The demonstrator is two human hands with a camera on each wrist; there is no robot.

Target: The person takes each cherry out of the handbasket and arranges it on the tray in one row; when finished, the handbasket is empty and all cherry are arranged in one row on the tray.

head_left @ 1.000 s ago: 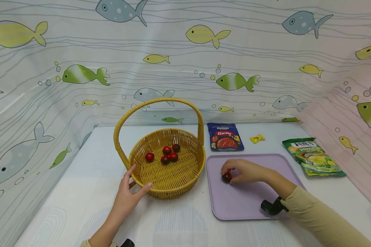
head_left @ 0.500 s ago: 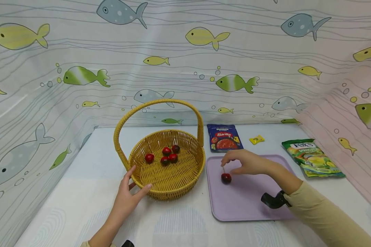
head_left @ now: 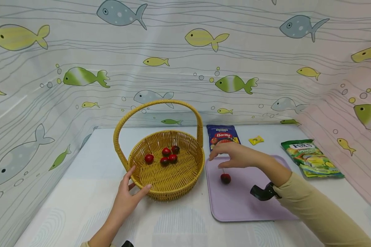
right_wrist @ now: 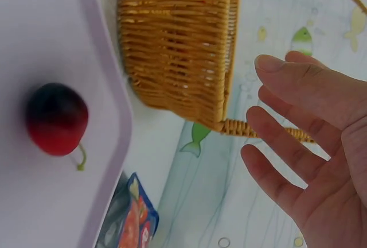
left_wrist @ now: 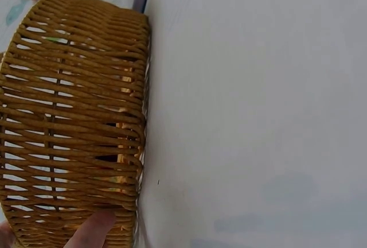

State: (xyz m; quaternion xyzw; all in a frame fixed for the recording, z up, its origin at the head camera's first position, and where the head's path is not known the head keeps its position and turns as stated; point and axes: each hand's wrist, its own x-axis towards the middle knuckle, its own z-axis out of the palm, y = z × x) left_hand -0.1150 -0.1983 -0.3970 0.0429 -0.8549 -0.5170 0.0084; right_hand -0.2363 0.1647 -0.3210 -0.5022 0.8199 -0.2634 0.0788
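In the head view my left hand rests its spread thumb and fingers against the near left side of a yellow wicker basket. The thumb touches the woven wall in the left wrist view. Several dark red cherries lie inside the basket. My right hand hovers over the far part of a lilac tray, its fingers apart and holding nothing. Below it one cherry lies on the tray, stem up; the right wrist view shows this cherry apart from the hand.
A blue Barilla pouch lies behind the tray, partly hidden by the right hand. Near it is a small yellow packet. A green Fox's bag lies at the right. The basket's tall handle arches over it.
My right hand has let go of the cherry, risen and moved slightly left and away from it. The cherry stays on the tray. My left hand has kept its place at the basket.
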